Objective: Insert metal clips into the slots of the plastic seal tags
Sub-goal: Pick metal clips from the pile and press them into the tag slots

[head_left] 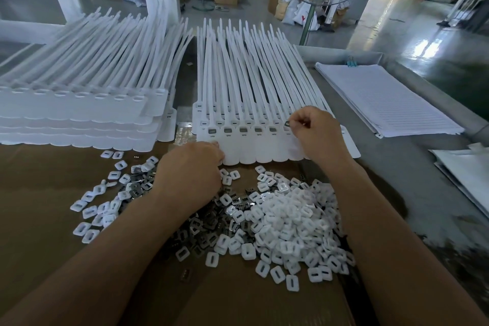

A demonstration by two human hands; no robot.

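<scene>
No legible text anywhere.

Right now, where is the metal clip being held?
Head view, right of centre: the metal clip is pinched by the right hand over the front row of seal tags.

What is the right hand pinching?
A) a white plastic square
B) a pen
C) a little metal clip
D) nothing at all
C: the right hand pinches a small grey metal clip in its fingertips, just above the row of white seal tags.
</scene>
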